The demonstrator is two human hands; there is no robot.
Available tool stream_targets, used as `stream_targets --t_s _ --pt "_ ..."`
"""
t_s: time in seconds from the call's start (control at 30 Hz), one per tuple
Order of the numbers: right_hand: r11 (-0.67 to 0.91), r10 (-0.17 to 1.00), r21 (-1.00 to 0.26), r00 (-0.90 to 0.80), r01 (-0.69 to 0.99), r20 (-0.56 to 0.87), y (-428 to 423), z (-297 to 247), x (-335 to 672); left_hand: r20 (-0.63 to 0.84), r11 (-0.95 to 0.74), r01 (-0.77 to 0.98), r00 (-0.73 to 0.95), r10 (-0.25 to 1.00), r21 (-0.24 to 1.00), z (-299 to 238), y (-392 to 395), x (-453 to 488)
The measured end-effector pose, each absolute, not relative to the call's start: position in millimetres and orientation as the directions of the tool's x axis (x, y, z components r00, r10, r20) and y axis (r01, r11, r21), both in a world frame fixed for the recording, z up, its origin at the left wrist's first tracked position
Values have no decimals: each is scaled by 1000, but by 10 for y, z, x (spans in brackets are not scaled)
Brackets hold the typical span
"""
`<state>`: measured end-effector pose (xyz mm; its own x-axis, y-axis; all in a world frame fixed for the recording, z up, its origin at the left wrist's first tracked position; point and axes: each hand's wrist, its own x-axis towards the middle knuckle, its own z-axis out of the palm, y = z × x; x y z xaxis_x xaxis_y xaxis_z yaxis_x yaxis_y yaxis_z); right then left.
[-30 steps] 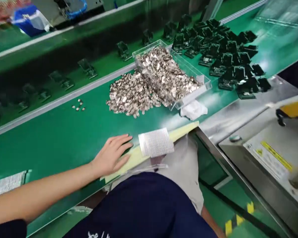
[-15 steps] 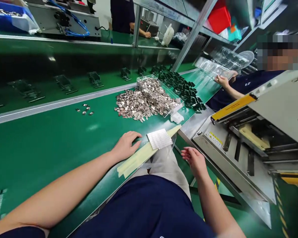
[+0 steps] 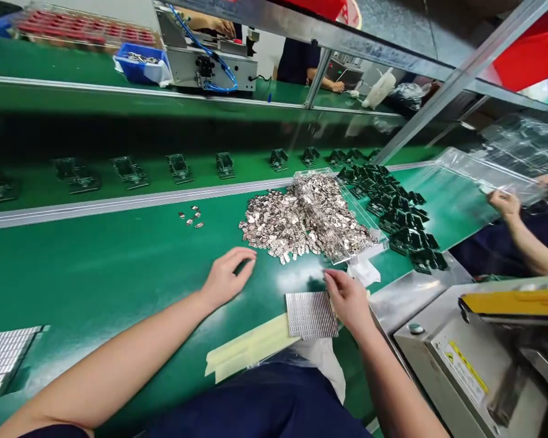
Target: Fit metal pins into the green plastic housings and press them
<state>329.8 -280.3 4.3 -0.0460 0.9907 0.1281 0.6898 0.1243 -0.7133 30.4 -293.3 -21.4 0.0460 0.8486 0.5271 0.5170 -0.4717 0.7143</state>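
Note:
My left hand (image 3: 228, 275) rests on the green bench top, its thumb and fingertips curled together in a pinch. Anything between those tips is too small to make out. To the right, my right hand (image 3: 349, 298) is above the bench's front edge with thumb and fingers pressed together; what they hold, if anything, cannot be seen. Just below its fingertips lies a ribbed silver block of small metal strips (image 3: 311, 315), on pale yellow tape (image 3: 251, 350) along the edge. Beyond both hands is a heap of small metal pieces (image 3: 278, 222), partly spilling from a clear plastic tray (image 3: 365, 213).
Several loose metal pieces (image 3: 194, 215) lie left of the heap. Dark green parts (image 3: 402, 219) crowd the right side. White crumpled paper (image 3: 364, 272) sits beside the tray. Another ribbed silver sheet (image 3: 7, 359) is at left. A machine (image 3: 466, 359) and a co-worker's hand (image 3: 505, 204) are at right.
My view has turned left and up. My right hand has moved forward and left, from beside the edge to over the silver block. The left thumb and fingertips have come closer together.

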Motion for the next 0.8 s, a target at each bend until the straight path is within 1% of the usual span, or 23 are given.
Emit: stream_targets --t_s 0.07,0.1,0.17,0.23,0.3,0.37,0.47,0.53,0.63,0.73,0.8 --pt "272 961 -676 -233 684 151 -2490 19 3151 524 -375 595 -93 847 711 -234 -2803 244" --pt "345 934 -636 -322 690 157 -2352 2 3082 529 -332 635 -144 836 697 -243 -2734 212" --pt "468 874 -508 -463 723 145 -2142 -39 2976 554 -259 708 -221 803 657 -252 -2563 144" --pt "517 849 -396 -513 759 124 -2038 -88 2927 576 -191 751 -291 764 632 -240 -2329 65" --pt "539 838 -355 -528 764 137 -2033 -151 2932 548 -121 757 -343 763 642 -208 -2034 -26" --pt "576 816 -363 -541 733 202 -2088 -226 2972 433 -9 726 -401 807 688 -166 -1712 -120" --pt "630 776 -423 -552 651 307 -2180 -321 3042 233 165 646 -485 843 745 -112 -1263 -257" --pt "628 776 -469 -546 621 315 -2206 -339 3066 176 211 610 -511 841 764 -97 -1013 -342" --pt "563 817 -497 -535 660 215 -2196 -284 3052 137 225 585 -509 850 779 -98 -698 -448" --pt "475 858 -484 -510 735 67 -2164 -175 2999 116 221 572 -493 862 790 -94 -447 -510" --pt "433 871 -461 -491 775 -7 -2149 -100 2962 132 204 570 -492 860 796 -73 -336 -530"
